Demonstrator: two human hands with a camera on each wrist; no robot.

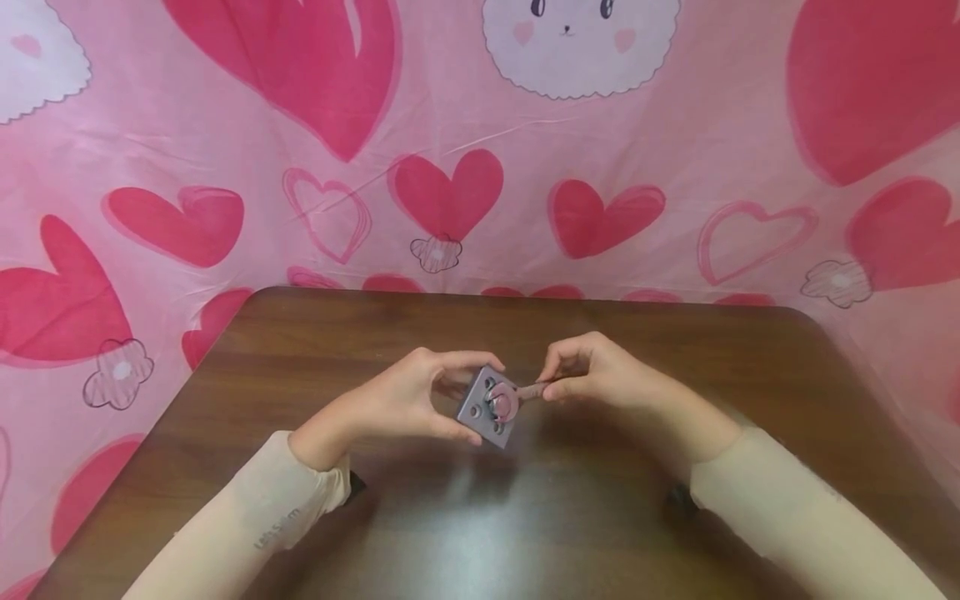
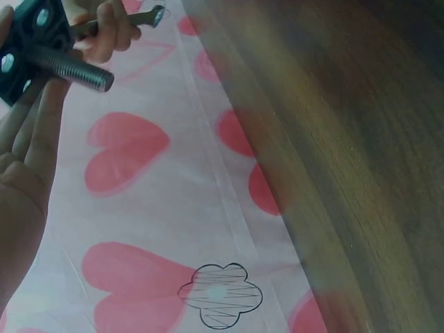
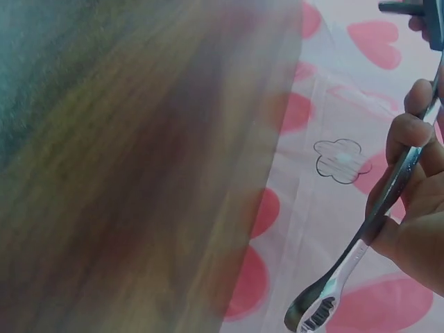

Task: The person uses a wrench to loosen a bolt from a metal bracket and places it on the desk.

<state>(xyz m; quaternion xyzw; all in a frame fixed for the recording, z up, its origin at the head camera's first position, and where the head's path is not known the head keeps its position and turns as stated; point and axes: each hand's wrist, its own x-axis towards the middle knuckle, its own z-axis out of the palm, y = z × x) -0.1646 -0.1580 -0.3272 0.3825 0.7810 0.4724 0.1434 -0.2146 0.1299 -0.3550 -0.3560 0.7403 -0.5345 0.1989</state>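
My left hand (image 1: 401, 396) holds a square metal plate (image 1: 486, 427) by its edges, thumb and fingers on opposite sides. The plate is tilted, raised over the table, and has several round holes. A threaded bolt (image 2: 78, 71) sticks out of its back in the left wrist view. On the front, the jaw end of a wrench (image 1: 531, 392) sits around the bolt's fastener (image 1: 501, 407) near the plate's middle. Pinching the wrench's shank is my right hand (image 1: 600, 371). The tool's ring end (image 3: 316, 311) extends past that hand in the right wrist view.
A dark brown wooden table (image 1: 480, 533) with rounded far corners lies beneath both hands. Behind it and along its sides hangs a pink cloth (image 1: 450, 117) printed with hearts. Light sleeves (image 1: 247, 517) cover both forearms.
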